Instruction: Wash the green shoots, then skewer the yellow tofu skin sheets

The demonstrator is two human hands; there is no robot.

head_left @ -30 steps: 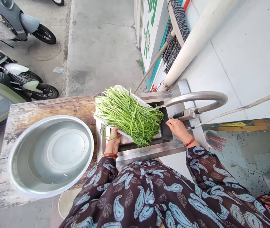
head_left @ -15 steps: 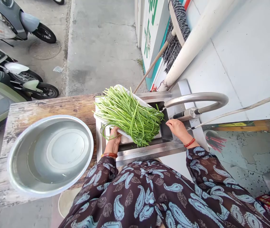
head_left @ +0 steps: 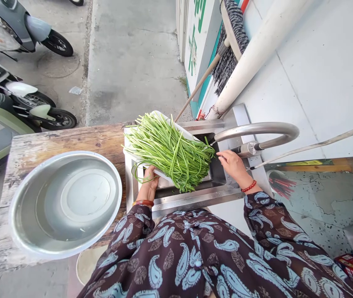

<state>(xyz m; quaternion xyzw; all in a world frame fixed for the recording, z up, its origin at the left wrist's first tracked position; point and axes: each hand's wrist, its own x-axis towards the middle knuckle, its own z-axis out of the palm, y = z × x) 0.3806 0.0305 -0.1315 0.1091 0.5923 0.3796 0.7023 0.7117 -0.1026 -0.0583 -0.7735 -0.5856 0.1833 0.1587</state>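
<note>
Long green stalks (head_left: 172,151) lie heaped in a white basket (head_left: 181,130), which rests tilted over the steel sink (head_left: 179,203). My left hand (head_left: 149,182) grips the basket's near left side, its fingers partly hidden under the edge. To the right of the stalks, my right hand (head_left: 233,164) hovers over the sink's right side, below the curved faucet (head_left: 263,129). Its fingers are bent together near the leafy ends, apart from them; whether anything small is between them is hidden.
A large metal basin (head_left: 24,194) with water stands on the wooden table (head_left: 61,138) at left. A mop (head_left: 232,41) and white pipe (head_left: 257,54) are beyond the sink. Scooters (head_left: 27,91) are parked at far left.
My right hand has shifted very slightly, its fingers a little higher and nearer the leafy ends. My left hand, the basket and the stalks look the same.
</note>
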